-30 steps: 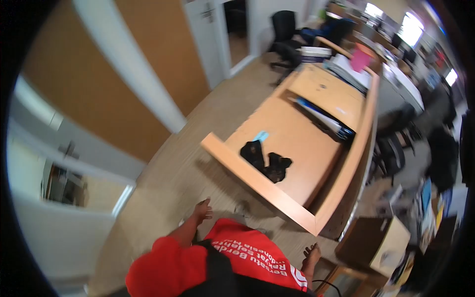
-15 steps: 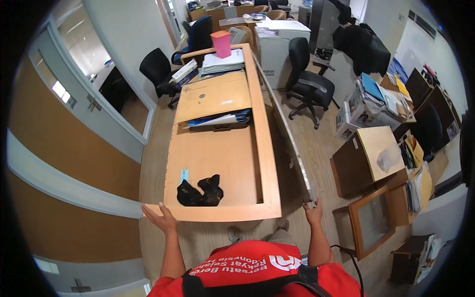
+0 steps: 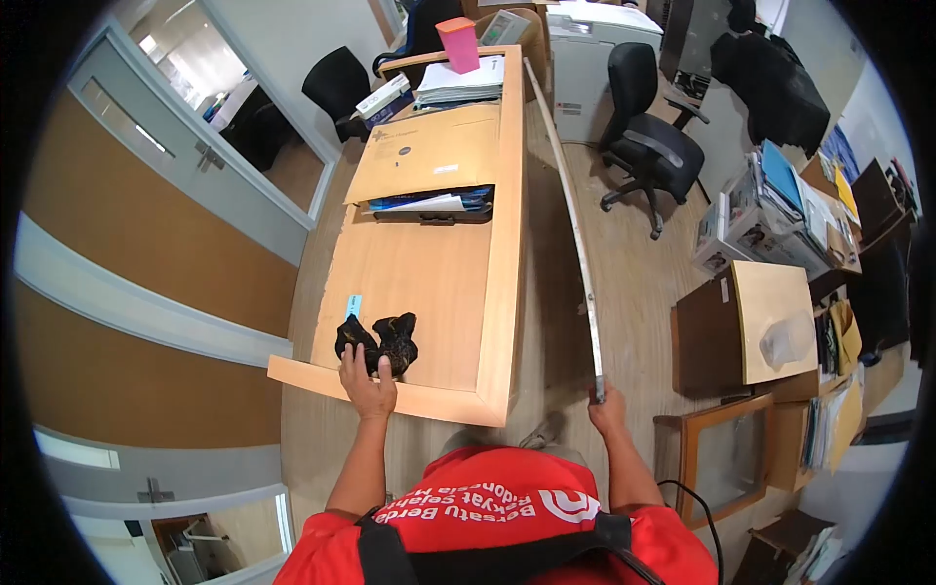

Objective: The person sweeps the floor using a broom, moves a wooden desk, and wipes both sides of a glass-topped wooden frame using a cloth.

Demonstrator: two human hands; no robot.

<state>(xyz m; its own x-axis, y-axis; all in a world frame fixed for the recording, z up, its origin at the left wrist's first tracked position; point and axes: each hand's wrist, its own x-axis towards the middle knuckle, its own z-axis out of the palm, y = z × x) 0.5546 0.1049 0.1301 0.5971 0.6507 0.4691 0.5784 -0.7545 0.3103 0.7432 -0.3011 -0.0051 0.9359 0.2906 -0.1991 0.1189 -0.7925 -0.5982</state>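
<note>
My left hand (image 3: pixel 369 388) reaches over the near edge of a light wooden desk (image 3: pixel 419 268). Its fingers are apart and lie against a crumpled black bundle (image 3: pixel 395 341) with brownish patches, perhaps a pair of work gloves. A small blue tag (image 3: pixel 353 306) lies just behind the bundle. Down at the right, my right hand (image 3: pixel 606 409) is closed round the near end of a long thin panel (image 3: pixel 575 234) standing on edge beside the desk. Its far end reaches toward the desk's back corner.
On the desk are a large brown envelope (image 3: pixel 424 151), a black folder case (image 3: pixel 458 216), stacked papers (image 3: pixel 458 83) and a pink container (image 3: pixel 459 47). A black office chair (image 3: pixel 653 146) stands right of the panel. Wooden cabinets (image 3: pixel 707 336) and a framed glass door (image 3: pixel 726 463) are at the right.
My left hand has left the desk's near left corner and moved right onto the black bundle. My right hand keeps hold of the panel's end. The whole view has shifted.
</note>
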